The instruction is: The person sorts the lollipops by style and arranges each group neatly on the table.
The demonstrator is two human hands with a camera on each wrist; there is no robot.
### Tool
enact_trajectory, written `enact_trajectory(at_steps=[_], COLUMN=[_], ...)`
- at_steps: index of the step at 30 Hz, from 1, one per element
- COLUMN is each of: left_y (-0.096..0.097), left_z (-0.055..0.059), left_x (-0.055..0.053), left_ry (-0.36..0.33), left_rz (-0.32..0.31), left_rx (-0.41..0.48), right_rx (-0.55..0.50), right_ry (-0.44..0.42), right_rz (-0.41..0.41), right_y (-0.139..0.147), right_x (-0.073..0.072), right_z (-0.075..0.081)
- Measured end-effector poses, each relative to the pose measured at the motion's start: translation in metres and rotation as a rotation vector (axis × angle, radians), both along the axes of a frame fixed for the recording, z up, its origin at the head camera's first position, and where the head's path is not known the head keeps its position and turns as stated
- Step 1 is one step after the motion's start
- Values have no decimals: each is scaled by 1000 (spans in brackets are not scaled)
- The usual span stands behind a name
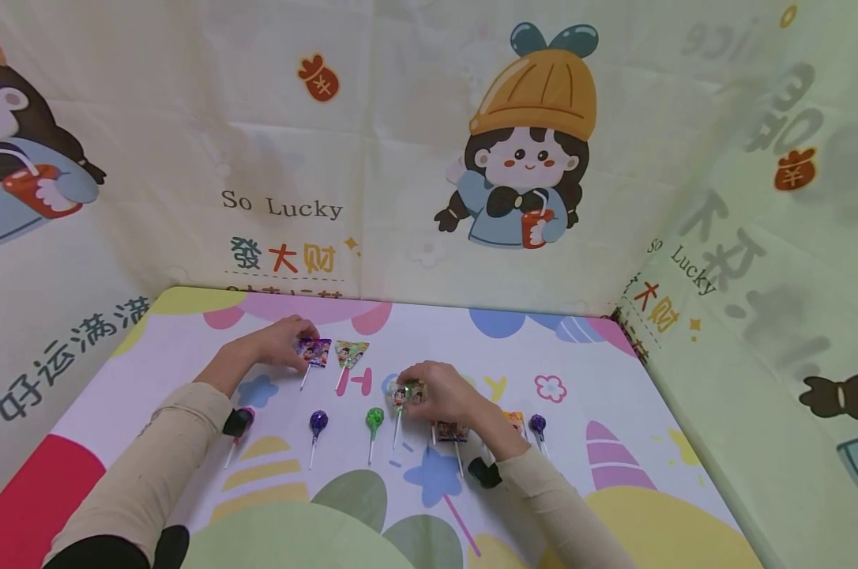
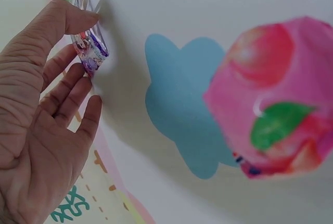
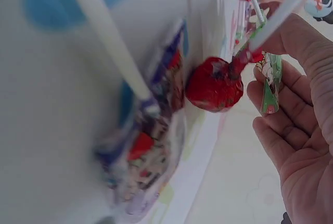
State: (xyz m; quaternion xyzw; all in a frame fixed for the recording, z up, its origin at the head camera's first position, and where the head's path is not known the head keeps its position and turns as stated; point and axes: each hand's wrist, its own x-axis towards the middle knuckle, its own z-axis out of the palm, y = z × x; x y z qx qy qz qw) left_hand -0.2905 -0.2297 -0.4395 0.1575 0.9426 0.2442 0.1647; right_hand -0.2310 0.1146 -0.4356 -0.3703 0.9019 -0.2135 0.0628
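At the back left of the table, my left hand (image 1: pixel 281 344) pinches a flat lollipop in a purple wrapper (image 1: pixel 317 352), its white stick toward me. The left wrist view shows thumb and fingers at that wrapper (image 2: pixel 92 52). Just right of it lies a yellow-green wrapped lollipop (image 1: pixel 351 353). My right hand (image 1: pixel 439 393) holds a flat lollipop in a green wrapper (image 1: pixel 409 393) between thumb and fingers, stick pointing down. Under the right wrist is a dark-wrapped lollipop (image 1: pixel 452 431). A red ball lollipop (image 3: pixel 214 86) shows near the right hand in the right wrist view.
In the front row are a purple ball lollipop (image 1: pixel 318 422), a green one (image 1: pixel 375 419), an orange-wrapped one (image 1: pixel 516 420) and a dark purple one (image 1: pixel 538 424). A pink lollipop (image 2: pixel 270 99) lies by the left wrist. A printed cloth wall (image 1: pixel 400 158) stands behind the table.
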Motion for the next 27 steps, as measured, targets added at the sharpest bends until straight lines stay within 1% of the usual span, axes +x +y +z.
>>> enact_trajectory(at_steps=[5,11,14,17,27], left_y=[0,1,1,1,1], left_z=[-1,-1,-1,0,-1], left_x=[1,1,2,2,0], left_ry=[-2,3,0,5,9], left_rz=[3,6,14,4,-5], left_rx=[2,-1,-1,-2,-24], right_rx=[-2,8,4,-4,12], right_ry=[1,25,9,-10,-16], right_rz=[-7,-12,-27,-36,-23], right_y=[-2,-7,-9,-11,-24], right_x=[-9,-21,-27,-33,-50], right_z=[3,3,4,4,6])
